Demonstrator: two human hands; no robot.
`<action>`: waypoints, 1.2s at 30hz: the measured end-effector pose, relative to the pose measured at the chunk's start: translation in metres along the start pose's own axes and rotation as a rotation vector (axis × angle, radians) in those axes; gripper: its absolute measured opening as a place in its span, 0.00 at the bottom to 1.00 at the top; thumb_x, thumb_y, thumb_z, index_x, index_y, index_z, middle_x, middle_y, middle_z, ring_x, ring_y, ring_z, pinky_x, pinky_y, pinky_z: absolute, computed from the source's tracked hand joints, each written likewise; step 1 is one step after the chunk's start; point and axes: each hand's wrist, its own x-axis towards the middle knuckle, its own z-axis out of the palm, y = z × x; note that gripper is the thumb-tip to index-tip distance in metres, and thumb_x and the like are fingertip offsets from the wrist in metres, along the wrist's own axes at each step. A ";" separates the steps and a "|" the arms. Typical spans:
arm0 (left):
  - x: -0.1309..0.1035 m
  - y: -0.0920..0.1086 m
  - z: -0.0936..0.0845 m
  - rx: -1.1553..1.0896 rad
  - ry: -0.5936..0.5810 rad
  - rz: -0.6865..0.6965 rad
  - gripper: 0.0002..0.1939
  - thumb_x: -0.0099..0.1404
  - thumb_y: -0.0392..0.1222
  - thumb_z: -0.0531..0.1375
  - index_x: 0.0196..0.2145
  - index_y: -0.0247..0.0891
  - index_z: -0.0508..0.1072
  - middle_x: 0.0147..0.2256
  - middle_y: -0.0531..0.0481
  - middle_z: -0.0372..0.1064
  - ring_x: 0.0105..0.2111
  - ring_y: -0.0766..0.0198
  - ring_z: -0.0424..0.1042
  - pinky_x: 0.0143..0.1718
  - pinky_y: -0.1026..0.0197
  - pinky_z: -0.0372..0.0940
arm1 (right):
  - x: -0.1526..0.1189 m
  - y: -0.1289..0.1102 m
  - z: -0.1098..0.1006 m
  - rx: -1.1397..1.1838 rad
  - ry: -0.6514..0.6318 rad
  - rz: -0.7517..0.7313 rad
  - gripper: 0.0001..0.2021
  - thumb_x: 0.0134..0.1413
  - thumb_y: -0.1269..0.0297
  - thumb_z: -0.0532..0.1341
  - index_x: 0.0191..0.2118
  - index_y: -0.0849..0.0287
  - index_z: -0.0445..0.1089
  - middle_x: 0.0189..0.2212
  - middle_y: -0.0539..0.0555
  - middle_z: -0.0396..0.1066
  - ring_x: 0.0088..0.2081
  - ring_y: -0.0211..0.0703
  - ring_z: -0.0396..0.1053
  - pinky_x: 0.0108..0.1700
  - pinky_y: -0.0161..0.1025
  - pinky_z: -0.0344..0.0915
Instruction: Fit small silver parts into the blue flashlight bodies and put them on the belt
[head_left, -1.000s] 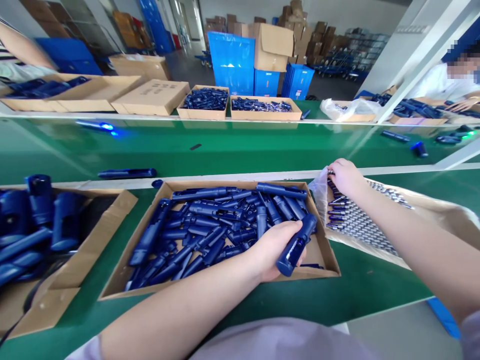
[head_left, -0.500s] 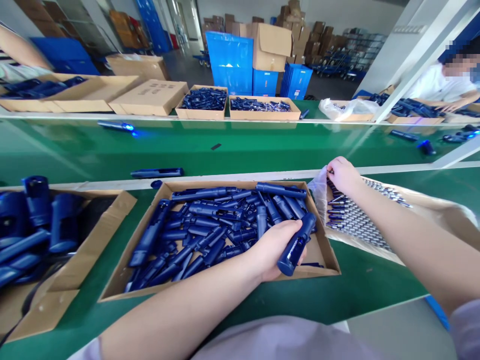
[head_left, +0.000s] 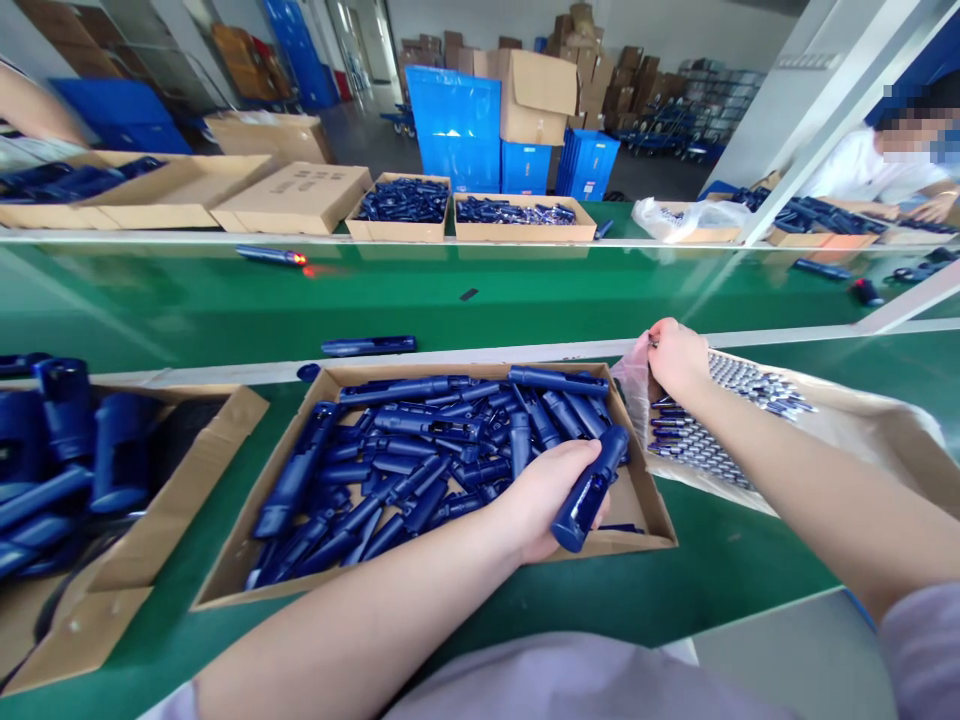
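My left hand (head_left: pixel 551 495) is wrapped round a dark blue plastic housing (head_left: pixel 589 490) with a long slot, held tilted over the front right corner of a cardboard tray (head_left: pixel 664 500). Many similar blue parts (head_left: pixel 420 470) lie jumbled in that tray. To the right, my right hand (head_left: pixel 677 358) has its fingers pinched at the back left corner of a plastic-lined box, beside the crumpled liner (head_left: pixel 634 385). What its fingertips hold is too small to make out. Rows of small silver and blue cylinders (head_left: pixel 720 430) fill the left part of this box.
A cardboard box with larger blue housings (head_left: pixel 120 450) stands at the left. Behind a white rail (head_left: pixel 480 355), a green conveyor (head_left: pixel 390 290) carries several blue pieces, one lit red (head_left: pixel 274 256). Trays line the far side; a person (head_left: pixel 877 165) sits at the back right.
The pieces on the conveyor have shifted right, and the lights have turned from blue to red. My right hand has moved slightly; my left hand keeps its hold on the housing.
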 end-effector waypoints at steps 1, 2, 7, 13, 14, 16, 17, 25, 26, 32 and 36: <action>0.000 0.000 0.000 0.001 -0.005 0.001 0.11 0.68 0.48 0.50 0.34 0.38 0.61 0.16 0.55 0.61 0.13 0.70 0.58 0.17 0.69 0.52 | 0.000 -0.001 0.001 0.010 -0.001 0.018 0.10 0.56 0.66 0.54 0.41 0.62 0.69 0.36 0.60 0.73 0.39 0.53 0.69 0.43 0.46 0.60; 0.000 0.000 0.000 0.000 -0.007 0.002 0.11 0.69 0.48 0.50 0.34 0.38 0.61 0.16 0.55 0.61 0.13 0.70 0.58 0.17 0.69 0.52 | -0.001 -0.001 0.001 0.021 -0.005 0.025 0.10 0.56 0.66 0.54 0.42 0.62 0.68 0.36 0.60 0.73 0.38 0.52 0.70 0.43 0.45 0.60; 0.001 0.000 -0.001 0.008 -0.002 0.001 0.11 0.68 0.48 0.50 0.34 0.37 0.62 0.16 0.55 0.61 0.13 0.70 0.59 0.17 0.69 0.52 | -0.001 0.006 0.001 0.091 -0.057 -0.060 0.13 0.53 0.69 0.56 0.45 0.60 0.68 0.41 0.56 0.73 0.43 0.47 0.70 0.43 0.39 0.63; 0.000 0.001 0.001 0.008 0.015 0.004 0.11 0.68 0.48 0.51 0.35 0.37 0.62 0.16 0.56 0.61 0.13 0.70 0.59 0.17 0.69 0.52 | 0.000 0.004 0.001 0.086 -0.085 -0.092 0.17 0.56 0.68 0.53 0.51 0.62 0.66 0.46 0.62 0.71 0.46 0.51 0.69 0.46 0.42 0.63; 0.000 0.001 0.001 0.004 0.017 0.006 0.11 0.68 0.48 0.51 0.35 0.37 0.62 0.16 0.56 0.61 0.13 0.70 0.59 0.17 0.69 0.52 | 0.000 0.003 0.001 0.078 -0.087 -0.086 0.18 0.57 0.69 0.52 0.53 0.62 0.65 0.45 0.63 0.71 0.46 0.52 0.69 0.46 0.43 0.63; -0.001 0.001 0.001 0.000 0.018 0.011 0.11 0.68 0.48 0.52 0.34 0.38 0.62 0.16 0.56 0.61 0.13 0.70 0.59 0.17 0.69 0.52 | 0.000 0.001 0.001 0.061 -0.092 -0.075 0.19 0.57 0.70 0.50 0.54 0.63 0.64 0.43 0.65 0.72 0.44 0.53 0.69 0.45 0.44 0.63; -0.001 0.001 0.001 0.000 0.017 0.014 0.11 0.68 0.48 0.52 0.34 0.38 0.62 0.16 0.56 0.61 0.13 0.70 0.59 0.17 0.69 0.52 | 0.000 0.001 0.001 0.054 -0.096 -0.074 0.20 0.57 0.70 0.50 0.54 0.64 0.64 0.42 0.66 0.72 0.43 0.54 0.69 0.44 0.44 0.64; 0.000 -0.002 0.000 0.024 -0.008 0.029 0.11 0.68 0.48 0.51 0.34 0.37 0.62 0.15 0.54 0.61 0.13 0.70 0.58 0.17 0.70 0.52 | 0.003 0.003 -0.003 0.103 -0.083 -0.115 0.15 0.55 0.73 0.51 0.45 0.64 0.69 0.40 0.64 0.72 0.45 0.53 0.67 0.48 0.46 0.62; 0.000 -0.002 0.000 0.022 -0.007 0.028 0.11 0.68 0.48 0.51 0.34 0.37 0.62 0.15 0.54 0.61 0.13 0.70 0.58 0.17 0.70 0.52 | 0.005 0.004 -0.005 0.123 -0.074 -0.097 0.15 0.54 0.74 0.51 0.45 0.64 0.70 0.40 0.63 0.72 0.44 0.52 0.67 0.48 0.45 0.63; 0.001 -0.001 -0.001 0.019 0.008 0.020 0.11 0.68 0.48 0.51 0.34 0.38 0.61 0.15 0.54 0.62 0.13 0.70 0.58 0.17 0.69 0.52 | 0.012 0.030 -0.050 0.348 0.026 0.049 0.12 0.52 0.70 0.57 0.44 0.61 0.70 0.37 0.58 0.73 0.39 0.44 0.70 0.46 0.40 0.66; 0.000 0.002 0.000 0.029 0.010 0.013 0.12 0.69 0.48 0.50 0.33 0.38 0.62 0.15 0.53 0.62 0.13 0.71 0.57 0.17 0.70 0.52 | -0.010 0.090 -0.097 0.542 0.062 0.154 0.16 0.49 0.65 0.61 0.46 0.59 0.68 0.38 0.56 0.74 0.36 0.39 0.73 0.40 0.35 0.69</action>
